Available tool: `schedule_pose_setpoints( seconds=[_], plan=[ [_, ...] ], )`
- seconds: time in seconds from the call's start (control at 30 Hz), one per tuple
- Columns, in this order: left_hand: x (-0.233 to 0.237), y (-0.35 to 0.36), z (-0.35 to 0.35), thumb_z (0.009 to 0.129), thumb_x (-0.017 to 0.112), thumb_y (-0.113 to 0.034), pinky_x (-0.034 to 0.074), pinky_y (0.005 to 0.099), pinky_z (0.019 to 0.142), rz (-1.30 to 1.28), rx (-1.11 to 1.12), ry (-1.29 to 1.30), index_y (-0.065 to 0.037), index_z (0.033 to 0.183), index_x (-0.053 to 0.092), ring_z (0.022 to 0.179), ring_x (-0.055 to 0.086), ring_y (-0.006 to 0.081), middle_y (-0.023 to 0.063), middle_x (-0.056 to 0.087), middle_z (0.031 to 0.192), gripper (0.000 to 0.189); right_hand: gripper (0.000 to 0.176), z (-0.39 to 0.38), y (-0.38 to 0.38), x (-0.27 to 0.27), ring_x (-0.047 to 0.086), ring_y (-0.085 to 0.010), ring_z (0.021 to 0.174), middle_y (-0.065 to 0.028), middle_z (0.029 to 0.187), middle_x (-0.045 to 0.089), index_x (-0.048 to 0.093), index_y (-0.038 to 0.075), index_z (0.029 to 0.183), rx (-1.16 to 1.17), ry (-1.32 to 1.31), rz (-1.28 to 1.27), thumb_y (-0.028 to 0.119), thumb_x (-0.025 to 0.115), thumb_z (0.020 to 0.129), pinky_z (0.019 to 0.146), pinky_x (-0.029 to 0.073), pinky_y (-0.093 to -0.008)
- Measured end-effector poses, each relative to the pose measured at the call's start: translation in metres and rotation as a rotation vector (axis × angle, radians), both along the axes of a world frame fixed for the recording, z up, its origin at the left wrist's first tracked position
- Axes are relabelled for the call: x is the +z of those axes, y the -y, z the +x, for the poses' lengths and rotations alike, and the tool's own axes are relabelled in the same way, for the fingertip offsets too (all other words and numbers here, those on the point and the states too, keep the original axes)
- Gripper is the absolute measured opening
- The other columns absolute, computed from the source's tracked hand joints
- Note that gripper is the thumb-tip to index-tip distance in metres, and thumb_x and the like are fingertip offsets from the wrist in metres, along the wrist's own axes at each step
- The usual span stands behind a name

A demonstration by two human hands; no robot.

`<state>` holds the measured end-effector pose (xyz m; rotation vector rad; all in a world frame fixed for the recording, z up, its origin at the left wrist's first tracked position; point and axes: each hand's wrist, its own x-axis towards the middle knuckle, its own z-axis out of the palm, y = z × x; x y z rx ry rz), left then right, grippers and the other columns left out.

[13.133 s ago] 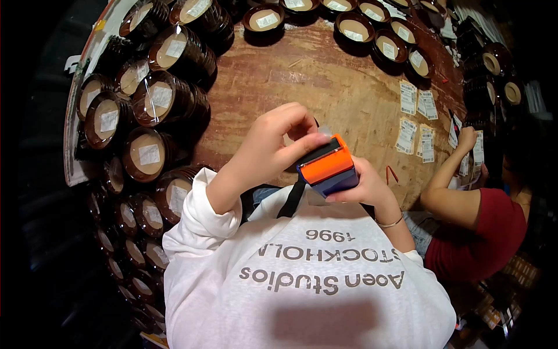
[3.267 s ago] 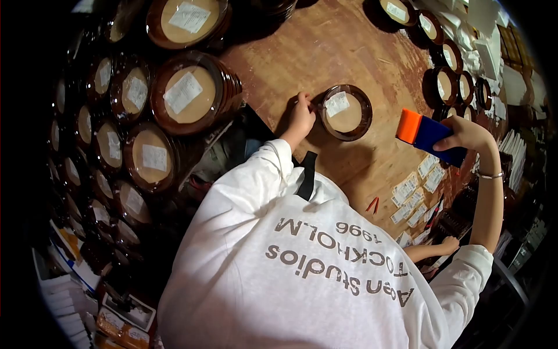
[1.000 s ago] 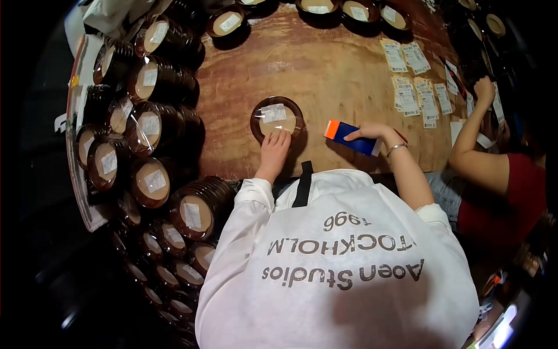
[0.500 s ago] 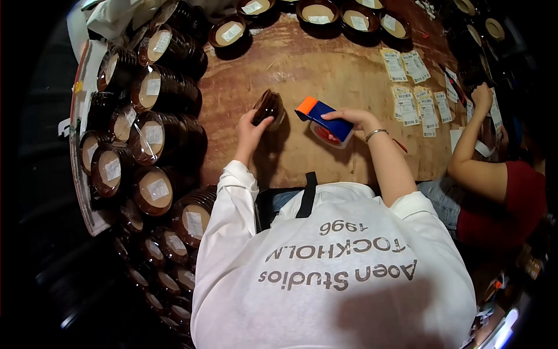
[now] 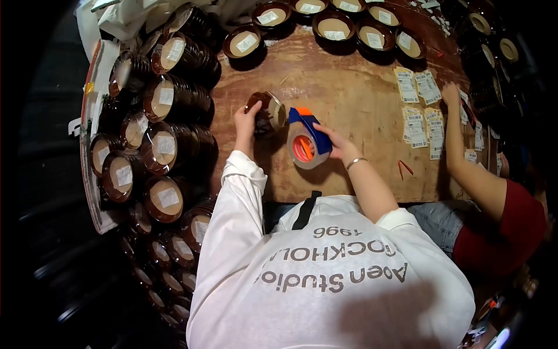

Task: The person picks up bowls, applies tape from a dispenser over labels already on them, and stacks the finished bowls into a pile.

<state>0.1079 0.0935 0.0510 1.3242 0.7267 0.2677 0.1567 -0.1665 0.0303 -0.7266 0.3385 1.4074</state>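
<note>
"One white shirt [image 5: 325, 302] is nearest, with its print upside down to you, and a black strap [image 5: 307, 210] lies over it. What do your hands hold?"

"Your right hand [image 5: 343, 149], with a bracelet [image 5: 356, 163] at the wrist, has its fingers closed around a blue tape dispenser [image 5: 321, 138]. The clear tape roll [image 5: 292, 152] faces you, and the orange end [image 5: 301, 111] points away."

"And your left hand [image 5: 246, 122]?"

"Its fingers grip the edge of a brown dish [image 5: 264, 115], which you hold tilted above the desk [image 5: 349, 87], its pale face turned towards the dispenser. The orange end is just beside it; whether they touch, I cannot tell."

"What lies around them?"

"To your left, stacks of brown dishes [image 5: 177, 96] stand packed together, with white labels on their pale faces. To your right, a red V-shaped tool [image 5: 400, 170] lies on the desk. Past it are printed label sheets [image 5: 414, 131] in small groups, and a co-worker's hand [image 5: 450, 93] is beside them, the red sleeve [image 5: 520, 203] nearer you."

"And farthest off?"

"Several labelled dishes [image 5: 244, 42] curve along the far part of the desk, their pale insides facing up."
</note>
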Motion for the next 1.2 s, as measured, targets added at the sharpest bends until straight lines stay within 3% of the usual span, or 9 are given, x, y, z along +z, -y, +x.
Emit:
schedule_pose_setpoints(
  seconds=[0.3, 0.47, 0.53, 0.7, 0.83, 0.9, 1.03, 1.07, 1.2],
  plan=[
    [-0.043, -0.026, -0.016, 0.08, 0.056, -0.021, 0.05, 0.0387, 0.067, -0.717, 0.561, 0.196, 0.001, 0.102, 0.051, 0.081, 0.057, 0.0264, 0.0144, 0.056, 0.099, 0.031, 0.033, -0.053, -0.031, 0.004, 0.057, -0.016, 0.056, -0.0072, 0.069, 0.06, 0.056, 0.005, 0.093, -0.079, -0.226, 0.131, 0.035, 0.055, 0.079, 0.056, 0.049, -0.0288],
    [-0.027, 0.018, -0.025, 0.089, 0.034, -0.039, 0.037, 0.0499, 0.085, -0.493, 0.998, -0.038, -0.017, 0.123, 0.033, 0.11, 0.041, 0.0283, 0.0105, 0.029, 0.131, 0.041, 0.034, -0.027, -0.041, 0.007, 0.057, -0.0164, 0.054, -0.0096, 0.067, 0.059, 0.056, 0.003, 0.092, 0.018, -0.112, 0.022, 0.035, 0.054, 0.08, 0.051, 0.05, -0.0283],
    [-0.039, 0.025, -0.046, 0.089, 0.033, -0.037, 0.033, 0.0494, 0.087, -0.338, 0.564, 0.075, -0.029, 0.131, 0.019, 0.118, 0.03, 0.0283, 0.0057, 0.015, 0.137, 0.045, 0.034, -0.025, -0.037, 0.004, 0.057, -0.0165, 0.054, -0.0097, 0.067, 0.059, 0.055, 0.004, 0.094, 0.048, -0.1, 0.019, 0.034, 0.054, 0.08, 0.051, 0.049, -0.028],
    [-0.003, 0.024, -0.072, 0.088, 0.037, -0.025, 0.035, 0.0444, 0.086, -0.237, 0.26, -0.113, -0.026, 0.135, 0.007, 0.115, 0.035, 0.0261, 0.0072, 0.027, 0.133, 0.055, 0.032, -0.01, -0.032, 0.004, 0.056, -0.0173, 0.052, -0.0091, 0.065, 0.058, 0.056, 0.003, 0.086, 0.032, -0.093, 0.013, 0.034, 0.056, 0.079, 0.05, 0.048, -0.0279],
    [0.003, 0.011, -0.075, 0.071, 0.061, -0.008, 0.044, 0.0318, 0.067, 0.338, -0.162, -0.154, -0.008, 0.134, 0.006, 0.082, 0.053, 0.0246, 0.016, 0.047, 0.107, 0.084, 0.032, -0.002, -0.029, 0.016, 0.055, -0.0172, 0.053, -0.009, 0.065, 0.058, 0.055, 0.003, 0.09, 0.04, -0.045, -0.006, 0.034, 0.056, 0.079, 0.05, 0.048, -0.0278],
    [0.014, 0.009, -0.064, 0.062, 0.071, -0.008, 0.044, 0.0379, 0.066, 1.243, -0.394, -0.771, -0.007, 0.132, 0.013, 0.093, 0.049, 0.0266, 0.0148, 0.045, 0.101, 0.091, 0.034, 0.0, -0.03, 0.012, 0.056, -0.0174, 0.051, -0.0094, 0.065, 0.058, 0.054, 0.003, 0.095, 0.061, -0.049, -0.018, 0.034, 0.054, 0.08, 0.049, 0.049, -0.0279],
    [0.046, 0.002, -0.043, 0.05, 0.075, -0.01, 0.035, 0.0401, 0.088, 1.744, -0.4, -0.176, -0.005, 0.126, 0.027, 0.108, 0.039, 0.0357, 0.0182, 0.04, 0.117, 0.091, 0.037, 0.001, -0.03, 0.012, 0.055, -0.0179, 0.049, -0.0095, 0.063, 0.058, 0.053, 0.001, 0.098, 0.027, -0.111, 0.03, 0.034, 0.053, 0.081, 0.049, 0.049, -0.0281],
    [0.026, -0.011, -0.04, 0.051, 0.073, -0.009, 0.03, 0.0444, 0.093, 1.505, -0.677, -0.028, -0.01, 0.123, 0.036, 0.114, 0.033, 0.0365, 0.0153, 0.035, 0.125, 0.08, 0.037, 0.0, -0.03, 0.014, 0.055, -0.0179, 0.049, -0.0095, 0.063, 0.058, 0.053, 0.001, 0.098, 0.018, -0.112, 0.027, 0.034, 0.053, 0.081, 0.049, 0.049, -0.0281],
    [0.031, -0.01, -0.01, 0.059, 0.066, -0.007, 0.034, 0.0425, 0.09, 1.704, -0.692, 0.036, -0.012, 0.119, 0.04, 0.11, 0.039, 0.0335, 0.0123, 0.041, 0.122, 0.066, 0.033, 0.009, -0.038, 0.022, 0.055, -0.0161, 0.052, -0.009, 0.067, 0.058, 0.053, 0.003, 0.098, -0.042, -0.127, 0.077, 0.032, 0.053, 0.081, 0.05, 0.048, -0.0275]
  ],
)
